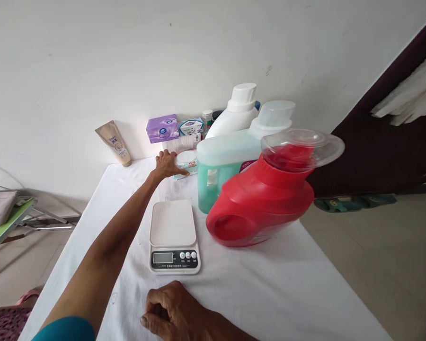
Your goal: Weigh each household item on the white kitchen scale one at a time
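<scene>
Wipes (187, 157) are lying towards the back of the white-covered table (255, 289), in front of a white box (184, 143) and just left of the green bottle (216, 163). At far left, a bag (0, 208) is resting on a green surface (12, 226). A tube (116, 144) is standing cap down near the table's back left corner, tilting towards the wall (99, 57). The left arm is stretching across the table from a teal sleeve (66, 330). Its left hand (168, 164) is spreading open beside the wipes, thumb reaching along their front edge and standing well apart from the fingers; I cannot tell how firmly it is touching them. A purple box (162, 129) is showing above the white box. Nearer, a scale (173, 237) is sitting left of the red bottle (262, 201). Below the scale, the right hand (179, 310) is curling into a loose fist; I cannot tell whether anything is inside. Rightward, a white bottle (230, 121) is standing behind the green one, and the red bottle is partly hiding the green. Slippers (355, 203) are lying on the floor at right.
</scene>
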Demonstrator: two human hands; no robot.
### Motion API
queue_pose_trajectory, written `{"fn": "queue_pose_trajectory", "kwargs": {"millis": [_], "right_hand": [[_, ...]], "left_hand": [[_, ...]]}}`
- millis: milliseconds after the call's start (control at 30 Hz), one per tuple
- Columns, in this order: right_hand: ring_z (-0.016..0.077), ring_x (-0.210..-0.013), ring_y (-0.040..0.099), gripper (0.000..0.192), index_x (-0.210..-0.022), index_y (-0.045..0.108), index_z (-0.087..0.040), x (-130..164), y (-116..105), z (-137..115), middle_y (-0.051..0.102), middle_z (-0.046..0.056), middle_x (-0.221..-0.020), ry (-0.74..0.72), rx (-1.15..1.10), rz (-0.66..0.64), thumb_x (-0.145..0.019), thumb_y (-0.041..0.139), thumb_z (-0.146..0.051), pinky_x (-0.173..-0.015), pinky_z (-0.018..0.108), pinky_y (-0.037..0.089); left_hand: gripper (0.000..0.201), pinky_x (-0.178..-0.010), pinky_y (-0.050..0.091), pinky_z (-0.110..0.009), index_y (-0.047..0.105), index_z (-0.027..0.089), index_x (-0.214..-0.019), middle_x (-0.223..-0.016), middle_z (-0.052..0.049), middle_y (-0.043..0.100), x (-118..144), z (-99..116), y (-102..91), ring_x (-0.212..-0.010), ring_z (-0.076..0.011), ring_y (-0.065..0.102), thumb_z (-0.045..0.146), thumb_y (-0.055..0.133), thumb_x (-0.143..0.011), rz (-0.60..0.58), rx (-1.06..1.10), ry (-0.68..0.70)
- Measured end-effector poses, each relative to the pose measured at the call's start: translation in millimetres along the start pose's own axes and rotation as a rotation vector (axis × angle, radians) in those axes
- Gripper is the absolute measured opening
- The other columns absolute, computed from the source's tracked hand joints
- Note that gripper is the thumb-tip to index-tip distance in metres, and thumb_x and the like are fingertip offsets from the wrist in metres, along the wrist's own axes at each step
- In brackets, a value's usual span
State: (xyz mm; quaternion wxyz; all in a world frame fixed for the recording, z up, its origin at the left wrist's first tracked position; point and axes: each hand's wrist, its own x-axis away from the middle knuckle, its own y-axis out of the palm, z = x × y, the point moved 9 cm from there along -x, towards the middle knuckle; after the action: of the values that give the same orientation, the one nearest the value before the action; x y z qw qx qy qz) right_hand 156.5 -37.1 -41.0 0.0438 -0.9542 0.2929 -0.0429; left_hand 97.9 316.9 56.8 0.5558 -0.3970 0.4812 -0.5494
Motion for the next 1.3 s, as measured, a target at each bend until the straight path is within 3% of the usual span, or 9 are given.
{"fn": "queue_pose_trajectory", "kwargs": {"millis": [133, 267, 467, 633, 800, 900, 1000, 1133, 1300], "right_hand": [[0.0097, -0.060, 0.054, 0.014, -0.080, 0.069, -0.017, 1.4, -2.0, -6.4, 0.060, -0.004, -0.068, 0.005, 0.020, -0.003, -0.086, 0.073, -0.029, -0.057, 0.019, 0.039], [0.0093, -0.059, 0.052, 0.014, -0.079, 0.067, -0.018, 2.9, -5.3, -12.5, 0.057, -0.005, -0.065, 0.020, 0.013, -0.004, -0.087, 0.073, -0.028, -0.057, 0.020, 0.038], [0.0093, -0.059, 0.051, 0.016, -0.078, 0.064, -0.018, 1.5, -4.4, -11.5, 0.056, -0.006, -0.065, -0.010, 0.027, -0.001, -0.086, 0.075, -0.027, -0.058, 0.021, 0.039], [0.0088, -0.057, 0.051, 0.019, -0.074, 0.061, -0.019, 0.1, -4.0, -13.2, 0.055, -0.006, -0.064, -0.055, 0.015, 0.013, -0.085, 0.074, -0.027, -0.057, 0.020, 0.039], [0.0083, -0.057, 0.048, 0.021, -0.071, 0.060, -0.019, 0.5, -7.2, -17.3, 0.053, -0.007, -0.061, -0.054, 0.008, 0.034, -0.086, 0.074, -0.025, -0.058, 0.020, 0.038], [0.0078, -0.056, 0.047, 0.020, -0.070, 0.060, -0.018, -0.1, -7.4, -17.0, 0.052, -0.008, -0.061, -0.048, -0.007, 0.039, -0.086, 0.073, -0.022, -0.059, 0.020, 0.038], [0.0078, -0.056, 0.047, 0.021, -0.071, 0.061, -0.018, -1.0, -7.1, -18.6, 0.052, -0.008, -0.060, -0.081, 0.003, 0.044, -0.087, 0.073, -0.022, -0.060, 0.020, 0.038], [0.0079, -0.055, 0.045, 0.020, -0.071, 0.061, -0.018, -2.1, -7.3, -20.1, 0.051, -0.008, -0.059, -0.108, 0.006, 0.051, -0.087, 0.072, -0.021, -0.059, 0.021, 0.037], [0.0086, -0.057, 0.045, 0.021, -0.070, 0.060, -0.018, -2.3, -7.6, -21.9, 0.052, -0.008, -0.060, -0.117, 0.015, 0.049, -0.087, 0.072, -0.023, -0.060, 0.022, 0.036]], "left_hand": [[0.092, -0.113, 0.040, -0.057, 0.058, 0.017, -0.127, -0.142, -0.024, 0.054, 7.3, 8.7, -1.7, -0.137, -0.0455, 0.047, 0.069, 0.093, -0.059, -0.012, -0.061, -0.011], [0.099, -0.107, 0.047, -0.053, 0.049, 0.017, -0.139, -0.148, -0.024, 0.053, 6.7, 15.2, 9.8, -0.137, -0.0436, 0.050, 0.055, 0.096, -0.061, -0.061, 0.042, 0.006], [0.078, -0.096, 0.052, -0.044, 0.057, 0.018, -0.127, -0.134, -0.018, 0.068, 2.8, 8.6, 9.7, -0.123, -0.0383, 0.064, 0.045, 0.094, -0.064, -0.053, 0.119, -0.005], [0.070, -0.084, 0.055, -0.039, 0.063, 0.021, -0.117, -0.119, -0.010, 0.074, 35.0, -34.2, -7.1, -0.108, -0.0319, 0.069, 0.047, 0.095, -0.060, 0.003, 0.322, -0.165], [0.070, -0.071, 0.055, -0.036, 0.066, 0.021, -0.113, -0.112, -0.008, 0.076, 99.0, -98.8, -30.1, -0.097, -0.0293, 0.071, 0.052, 0.095, -0.056, 0.066, 0.536, -0.339], [0.072, -0.070, 0.055, -0.037, 0.067, 0.022, -0.112, -0.108, -0.006, 0.076, 139.6, -115.9, -51.5, -0.095, -0.0295, 0.071, 0.055, 0.095, -0.054, 0.079, 0.539, -0.350], [0.071, -0.072, 0.055, -0.038, 0.068, 0.024, -0.112, -0.105, -0.004, 0.076, 174.8, -104.0, -78.6, -0.095, -0.0296, 0.071, 0.055, 0.094, -0.054, 0.094, 0.484, -0.271], [0.068, -0.085, 0.055, -0.041, 0.069, 0.028, -0.112, -0.108, -0.002, 0.075, 207.0, -58.5, -105.3, -0.101, -0.0312, 0.070, 0.056, 0.094, -0.055, 0.100, 0.364, -0.093], [0.067, -0.094, 0.056, -0.046, 0.069, 0.031, -0.113, -0.115, -0.004, 0.075, 222.0, -13.9, -93.9, -0.109, -0.0341, 0.070, 0.052, 0.095, -0.055, 0.024, 0.287, 0.053]]}}
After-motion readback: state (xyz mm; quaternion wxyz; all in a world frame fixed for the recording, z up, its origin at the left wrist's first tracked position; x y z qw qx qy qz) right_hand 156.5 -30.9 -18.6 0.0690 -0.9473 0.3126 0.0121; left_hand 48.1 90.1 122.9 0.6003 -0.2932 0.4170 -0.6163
